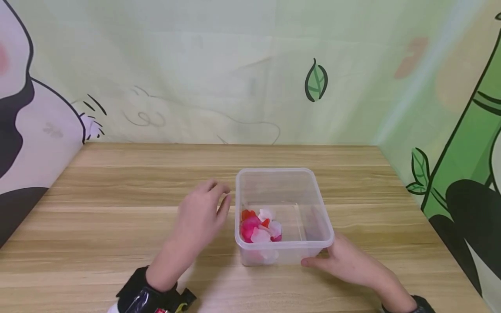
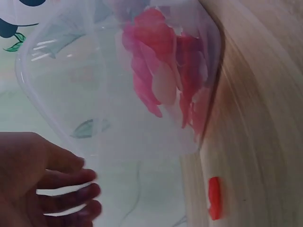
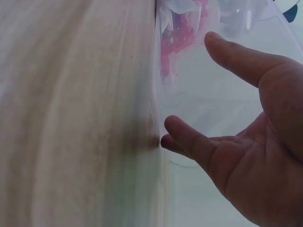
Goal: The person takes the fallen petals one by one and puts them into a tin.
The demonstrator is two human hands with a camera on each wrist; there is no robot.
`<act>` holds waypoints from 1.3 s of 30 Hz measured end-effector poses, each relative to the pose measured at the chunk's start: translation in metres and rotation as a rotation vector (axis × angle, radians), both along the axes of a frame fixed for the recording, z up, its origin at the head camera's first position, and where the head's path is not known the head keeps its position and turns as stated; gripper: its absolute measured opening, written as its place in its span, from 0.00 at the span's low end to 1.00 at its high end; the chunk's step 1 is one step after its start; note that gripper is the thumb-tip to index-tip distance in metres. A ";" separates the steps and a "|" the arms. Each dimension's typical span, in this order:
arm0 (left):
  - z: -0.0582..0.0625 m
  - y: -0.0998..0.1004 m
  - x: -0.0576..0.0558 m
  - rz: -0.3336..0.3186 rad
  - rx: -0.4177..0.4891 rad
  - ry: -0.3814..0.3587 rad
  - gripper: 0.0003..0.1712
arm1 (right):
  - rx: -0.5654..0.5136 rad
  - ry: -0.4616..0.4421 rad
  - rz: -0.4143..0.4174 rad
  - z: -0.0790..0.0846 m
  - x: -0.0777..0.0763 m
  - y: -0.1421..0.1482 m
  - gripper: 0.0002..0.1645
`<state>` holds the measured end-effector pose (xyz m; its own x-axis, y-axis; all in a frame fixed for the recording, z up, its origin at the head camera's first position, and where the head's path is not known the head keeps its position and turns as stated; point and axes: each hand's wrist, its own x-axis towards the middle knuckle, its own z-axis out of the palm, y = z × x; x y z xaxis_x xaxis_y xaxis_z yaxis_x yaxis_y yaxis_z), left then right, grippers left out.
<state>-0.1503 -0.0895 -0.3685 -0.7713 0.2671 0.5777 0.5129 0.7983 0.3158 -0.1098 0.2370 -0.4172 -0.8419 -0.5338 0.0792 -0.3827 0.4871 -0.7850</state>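
Observation:
A clear plastic container (image 1: 283,244) without a lid stands on the table. Pink, white and red petals (image 1: 251,227) lie heaped at its near left corner. To the left of the container is my left hand (image 1: 203,209), its fingers loosely bent with nothing between them. My right hand (image 1: 348,261) is at the container's near right corner, thumb in front and fingers along the right side. In the right wrist view its thumb and fingers (image 3: 187,135) are spread apart close to the wall. A lone red petal (image 2: 214,198) lies on the tabletop beside the container in the left wrist view.
The wood-grain table (image 1: 156,165) reaches back to a pale green printed backdrop (image 1: 195,78). Cartoon drawings flank the table on both sides. A black strap (image 1: 142,291) is worn on the left wrist, and another (image 1: 419,304) on the right.

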 end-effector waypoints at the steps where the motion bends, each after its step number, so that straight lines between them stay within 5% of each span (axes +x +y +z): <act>1: -0.002 -0.002 -0.001 0.022 -0.033 -0.042 0.04 | -0.002 -0.002 -0.001 0.000 0.000 0.000 0.41; 6: -0.011 -0.009 -0.006 0.092 -0.165 -0.286 0.06 | 0.007 0.011 -0.005 0.000 0.000 0.000 0.41; 10: -0.015 -0.012 -0.010 0.107 -0.216 -0.388 0.08 | 0.005 0.007 -0.005 0.000 0.000 0.000 0.42; 26: -0.030 -0.017 -0.018 0.057 -0.329 -0.525 0.12 | -0.006 0.014 0.013 0.000 0.000 0.000 0.40; 39: -0.040 -0.018 -0.022 0.053 -0.348 -0.468 0.12 | -0.001 0.015 0.018 0.000 0.001 0.000 0.39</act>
<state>-0.1726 -0.1075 -0.4084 -0.9406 0.3345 0.0575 0.3389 0.9163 0.2136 -0.1092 0.2374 -0.4168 -0.8309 -0.5487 0.0923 -0.4033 0.4796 -0.7793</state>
